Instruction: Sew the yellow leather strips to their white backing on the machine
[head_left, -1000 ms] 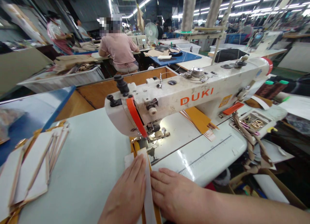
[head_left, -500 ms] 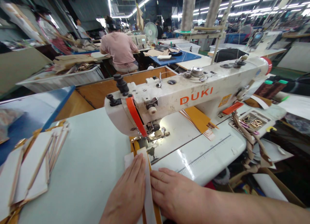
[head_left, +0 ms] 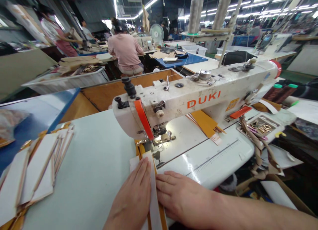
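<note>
At a sewing machine (head_left: pixel 188 105), left hand (head_left: pixel 131 197), right hand (head_left: pixel 184 198) flat on white strip (head_left: pixel 154 193), fingers together, strip cropped

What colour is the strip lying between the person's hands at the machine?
The strip is white, with orange-tan showing along its edge; the head view shows it best.

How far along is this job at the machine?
Seemingly mid-batch: white-faced strips with tan edges lie stacked at left, apparently finished. In hand, the left hand and right hand press a white strip on orange backing before the presser foot. Flat orange pieces may remain.
</note>
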`<state>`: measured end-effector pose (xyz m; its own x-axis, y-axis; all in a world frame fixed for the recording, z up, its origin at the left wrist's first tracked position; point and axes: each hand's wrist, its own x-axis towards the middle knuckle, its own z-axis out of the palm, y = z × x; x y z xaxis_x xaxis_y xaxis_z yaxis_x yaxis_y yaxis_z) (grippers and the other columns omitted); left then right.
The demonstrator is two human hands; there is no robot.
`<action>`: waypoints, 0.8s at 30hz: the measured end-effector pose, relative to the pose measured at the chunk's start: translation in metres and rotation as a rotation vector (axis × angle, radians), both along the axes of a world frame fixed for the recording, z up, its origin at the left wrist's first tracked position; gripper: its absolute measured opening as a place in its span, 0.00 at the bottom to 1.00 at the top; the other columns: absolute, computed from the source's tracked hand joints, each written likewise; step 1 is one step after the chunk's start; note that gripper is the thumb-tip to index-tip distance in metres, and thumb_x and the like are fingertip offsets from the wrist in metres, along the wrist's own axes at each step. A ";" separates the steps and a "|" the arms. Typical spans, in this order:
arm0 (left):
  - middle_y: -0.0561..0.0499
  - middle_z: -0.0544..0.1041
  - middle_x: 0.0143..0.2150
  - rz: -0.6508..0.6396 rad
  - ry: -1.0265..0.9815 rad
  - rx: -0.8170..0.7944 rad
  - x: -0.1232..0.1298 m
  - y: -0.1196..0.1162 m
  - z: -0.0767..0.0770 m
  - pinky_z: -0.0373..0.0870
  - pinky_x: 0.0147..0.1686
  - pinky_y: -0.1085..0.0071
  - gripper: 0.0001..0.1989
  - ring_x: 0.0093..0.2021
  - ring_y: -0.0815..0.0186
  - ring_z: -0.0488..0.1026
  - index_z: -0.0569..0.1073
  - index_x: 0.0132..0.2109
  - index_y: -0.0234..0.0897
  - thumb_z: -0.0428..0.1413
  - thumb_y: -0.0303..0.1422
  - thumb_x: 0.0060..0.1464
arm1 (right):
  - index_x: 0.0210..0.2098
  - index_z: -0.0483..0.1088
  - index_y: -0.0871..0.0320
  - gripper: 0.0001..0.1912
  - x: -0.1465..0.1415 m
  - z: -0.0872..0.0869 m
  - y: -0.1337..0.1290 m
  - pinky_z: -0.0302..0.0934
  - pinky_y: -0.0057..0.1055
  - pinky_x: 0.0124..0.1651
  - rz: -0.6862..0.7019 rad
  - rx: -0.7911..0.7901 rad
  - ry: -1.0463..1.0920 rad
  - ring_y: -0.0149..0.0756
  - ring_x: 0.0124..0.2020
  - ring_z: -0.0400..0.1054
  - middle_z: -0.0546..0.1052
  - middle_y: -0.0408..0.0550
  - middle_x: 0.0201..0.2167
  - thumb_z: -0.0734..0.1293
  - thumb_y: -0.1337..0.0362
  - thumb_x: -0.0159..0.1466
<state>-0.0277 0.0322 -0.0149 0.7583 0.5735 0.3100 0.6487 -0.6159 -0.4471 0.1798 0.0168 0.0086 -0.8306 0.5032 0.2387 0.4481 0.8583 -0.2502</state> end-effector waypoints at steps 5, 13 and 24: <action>0.31 0.74 0.54 0.007 -0.062 -0.041 0.002 0.000 0.002 0.70 0.51 0.60 0.23 0.56 0.52 0.70 0.69 0.54 0.19 0.41 0.23 0.55 | 0.37 0.69 0.63 0.08 -0.007 -0.010 0.012 0.61 0.34 0.51 -0.137 0.005 0.122 0.39 0.44 0.67 0.75 0.51 0.39 0.59 0.69 0.68; 0.31 0.74 0.54 0.061 -0.110 -0.058 0.007 -0.002 0.002 0.71 0.51 0.59 0.22 0.55 0.52 0.71 0.69 0.54 0.19 0.40 0.22 0.56 | 0.34 0.70 0.62 0.11 -0.009 -0.013 0.037 0.61 0.35 0.50 0.025 0.258 0.170 0.38 0.43 0.67 0.76 0.51 0.39 0.59 0.70 0.70; 0.35 0.76 0.49 0.076 -0.075 -0.046 0.016 0.001 0.003 0.69 0.52 0.59 0.21 0.53 0.53 0.71 0.72 0.50 0.21 0.40 0.20 0.55 | 0.28 0.67 0.59 0.12 -0.006 -0.007 0.054 0.62 0.33 0.42 0.139 0.327 0.086 0.36 0.33 0.67 0.73 0.46 0.31 0.59 0.70 0.68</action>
<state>-0.0118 0.0334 -0.0115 0.6876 0.6436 0.3360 0.7249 -0.5822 -0.3682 0.1737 0.0709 0.0019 -0.8554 0.2728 0.4404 0.3110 0.9503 0.0155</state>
